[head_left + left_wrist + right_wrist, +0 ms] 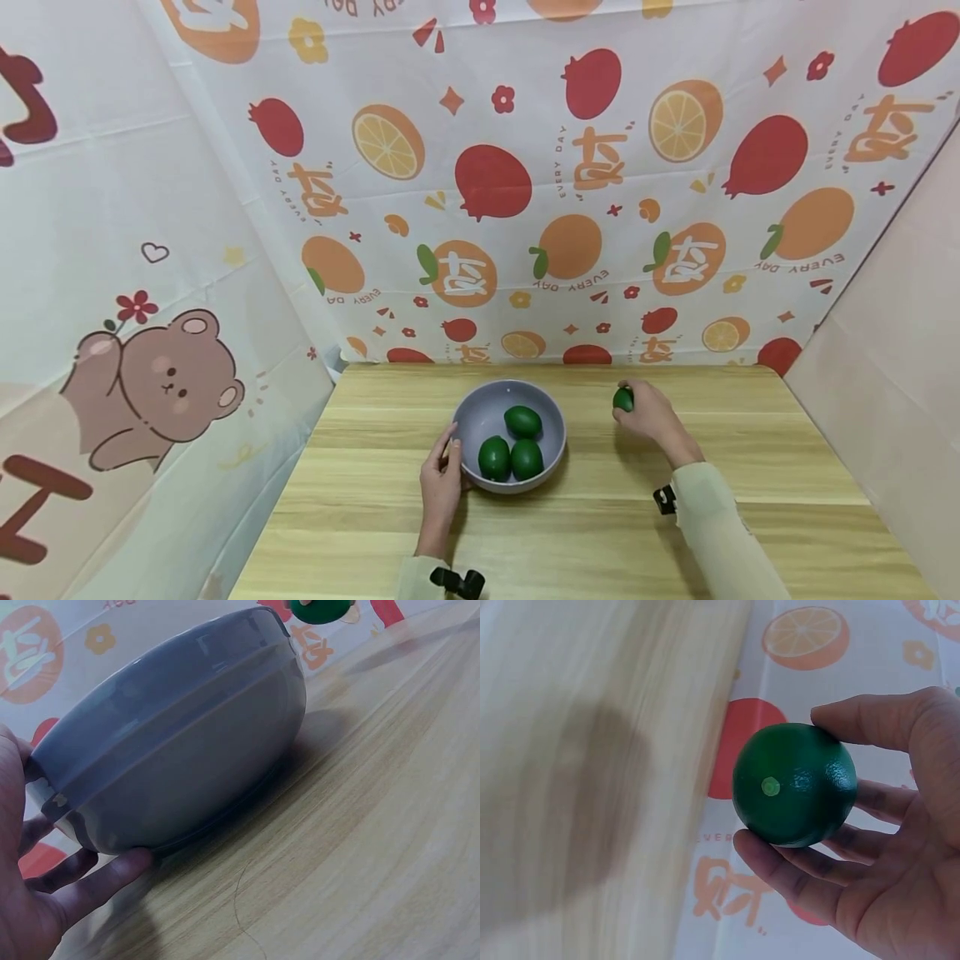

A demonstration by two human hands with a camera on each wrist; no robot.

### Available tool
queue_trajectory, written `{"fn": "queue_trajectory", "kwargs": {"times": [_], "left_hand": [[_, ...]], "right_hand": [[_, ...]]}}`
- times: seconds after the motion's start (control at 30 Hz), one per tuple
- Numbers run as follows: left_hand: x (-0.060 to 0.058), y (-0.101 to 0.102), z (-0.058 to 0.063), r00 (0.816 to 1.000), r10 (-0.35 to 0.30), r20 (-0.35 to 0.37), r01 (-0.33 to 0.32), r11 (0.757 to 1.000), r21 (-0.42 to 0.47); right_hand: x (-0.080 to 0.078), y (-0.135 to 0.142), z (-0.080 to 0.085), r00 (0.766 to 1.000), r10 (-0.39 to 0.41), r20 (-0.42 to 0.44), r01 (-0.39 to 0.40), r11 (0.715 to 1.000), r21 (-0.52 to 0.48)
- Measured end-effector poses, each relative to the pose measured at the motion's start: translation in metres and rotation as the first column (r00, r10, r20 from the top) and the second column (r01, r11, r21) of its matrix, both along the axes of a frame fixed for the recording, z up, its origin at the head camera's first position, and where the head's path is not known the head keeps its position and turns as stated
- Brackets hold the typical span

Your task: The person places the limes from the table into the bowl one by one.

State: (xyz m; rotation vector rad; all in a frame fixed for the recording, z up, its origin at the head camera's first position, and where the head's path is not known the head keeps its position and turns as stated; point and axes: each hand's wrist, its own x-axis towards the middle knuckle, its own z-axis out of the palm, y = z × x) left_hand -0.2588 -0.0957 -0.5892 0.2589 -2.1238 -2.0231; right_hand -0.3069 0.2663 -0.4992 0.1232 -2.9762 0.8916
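Note:
A grey-lavender bowl (480, 410) stands on the table and holds three dark green limes, one lime (522, 422) behind the other two. My left hand (441, 479) grips the bowl's left side, its thumb by the rim; in the left wrist view, fingertips reach low on the bowl's wall (187, 750). To the right of the bowl, my right hand (655, 414) holds another green lime (623, 399). The right wrist view shows this lime (795, 784) pinched between thumb and fingers, its pale stem end facing the camera. It is held above the table, casting a shadow.
The wooden table (360, 467) ends at the back against a fruit-printed cloth (495, 183). Another cloth with a printed bear (161, 383) hangs at the left, and a plain pale panel (892, 333) closes off the right. Dark cameras (459, 582) sit on both wrists.

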Motion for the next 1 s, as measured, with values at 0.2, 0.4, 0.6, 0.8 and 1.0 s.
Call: {"fn": "queue_trajectory", "kwargs": {"times": [0.2, 0.4, 0.6, 0.8, 1.0], "left_hand": [[0.001, -0.001, -0.001, 1.0, 0.014, -0.007, -0.014, 1.0, -0.025], [0.001, 0.0, -0.002, 1.0, 0.008, -0.022, -0.008, 1.0, -0.021], [0.002, 0.0, -0.003, 1.0, 0.016, -0.015, -0.016, 1.0, -0.027], [0.001, 0.0, -0.001, 1.0, 0.015, -0.019, -0.015, 0.999, -0.03], [0.002, 0.001, -0.001, 1.0, 0.006, -0.006, -0.006, 1.0, -0.001]], "right_hand": [[-0.005, -0.008, 0.008, 0.999, 0.02, -0.049, -0.02, 1.0, 0.008], [-0.008, -0.016, 0.019, 0.994, 0.036, -0.102, -0.036, 0.999, 0.0], [-0.008, -0.025, 0.026, 0.992, 0.048, -0.115, -0.047, 0.999, 0.008], [-0.013, -0.04, 0.032, 0.991, 0.066, -0.116, -0.066, 0.998, 0.006], [-0.015, -0.054, 0.035, 0.991, 0.084, -0.108, -0.086, 0.996, -0.013]]}}
